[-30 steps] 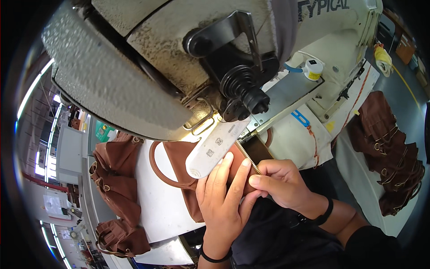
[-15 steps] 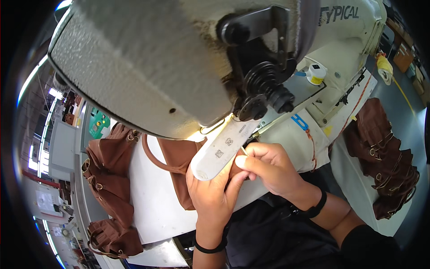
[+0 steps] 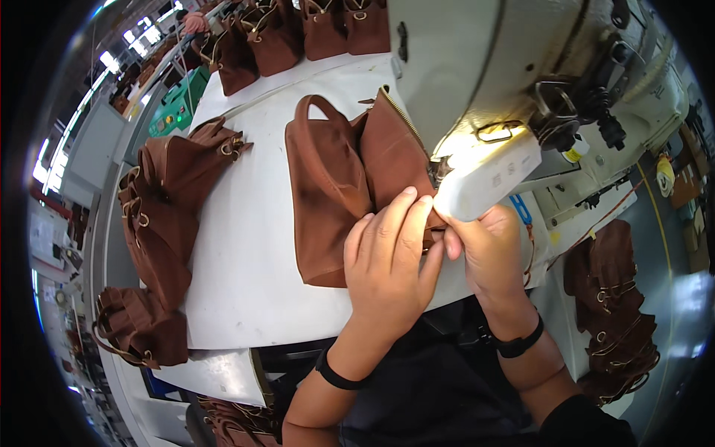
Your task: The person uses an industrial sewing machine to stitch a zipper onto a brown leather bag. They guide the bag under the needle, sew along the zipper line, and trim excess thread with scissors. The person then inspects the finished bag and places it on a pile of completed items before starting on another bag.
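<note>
A brown bag with a looped handle and a gold zipper along its top edge lies on the white tabletop under a sewing machine. My left hand rests on the bag, fingers stretched out, their tips beside a white plastic guard at the lit needle area. My right hand is closed in a pinch on the bag's zipper edge just under that guard, partly hidden by it.
Brown bags stand along the back, lie piled at the left and hang in a heap at the right. A green box with buttons sits beyond the left pile. A person is in the far top left.
My view has swung left and up, so the machine now sits further right and the back row of bags shows. My right hand has shifted from atop the zipper to partly under the guard.
</note>
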`<state>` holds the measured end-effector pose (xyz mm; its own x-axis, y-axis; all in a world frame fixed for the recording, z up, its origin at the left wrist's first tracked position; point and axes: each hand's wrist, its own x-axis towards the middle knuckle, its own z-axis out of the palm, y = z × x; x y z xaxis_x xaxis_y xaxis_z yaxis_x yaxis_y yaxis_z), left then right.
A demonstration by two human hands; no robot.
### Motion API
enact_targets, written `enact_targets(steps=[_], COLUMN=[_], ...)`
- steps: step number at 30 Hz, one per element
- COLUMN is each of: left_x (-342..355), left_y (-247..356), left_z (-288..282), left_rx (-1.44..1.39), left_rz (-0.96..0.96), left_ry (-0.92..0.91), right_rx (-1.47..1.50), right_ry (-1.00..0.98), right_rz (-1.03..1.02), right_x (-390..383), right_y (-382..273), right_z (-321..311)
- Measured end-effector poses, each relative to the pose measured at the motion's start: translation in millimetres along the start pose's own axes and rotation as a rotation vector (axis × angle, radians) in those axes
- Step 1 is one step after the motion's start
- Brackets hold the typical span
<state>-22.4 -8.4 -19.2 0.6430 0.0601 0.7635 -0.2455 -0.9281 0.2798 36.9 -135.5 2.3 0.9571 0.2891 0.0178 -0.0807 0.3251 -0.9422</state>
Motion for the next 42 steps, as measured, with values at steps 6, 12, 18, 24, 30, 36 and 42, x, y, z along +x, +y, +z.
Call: enact_targets(steps=[6, 12, 18, 24, 30, 36, 42], left_x=[-10.2, 3.5, 5.0, 8.7, 11.6, 15.1, 11.4], left_y=[6.1, 9.2, -5.5, -7.0, -10.2, -9.8, -10.9], left_z=[11.7, 7.1, 5.7, -0.2, -1.1, 2.9, 3.8], left_rx=[0.059, 0.117, 0.035, -0.022, -0.126, -0.177, -0.147], left_rz=[-0.033, -0.107, 0.033, 0.139, 0.113, 0.054, 0.014], left_ry=[0.024, 0.005, 0.11, 0.074, 0.031, 0.032, 0.01], right_rx=[-0.114, -0.255, -0.052, 0.099, 0.169, 0.172, 0.148], right_ry=[-0.036, -0.088, -0.189, -0.123, -0.074, -0.042, -0.054], right_rz=[-0.061, -0.077, 0.159, 0.13, 0.135, 0.083, 0.114], right_x=[-2.0, -7.8, -1.9, -5.8, -6.9, -1.6, 0.1], right_y=[-0.5, -9.5, -19.3, 2.0, 6.0, 6.1, 0.0], right_z=[-7.3, -19.3, -23.6, -20.3, -14.3, -8.9, -9.7])
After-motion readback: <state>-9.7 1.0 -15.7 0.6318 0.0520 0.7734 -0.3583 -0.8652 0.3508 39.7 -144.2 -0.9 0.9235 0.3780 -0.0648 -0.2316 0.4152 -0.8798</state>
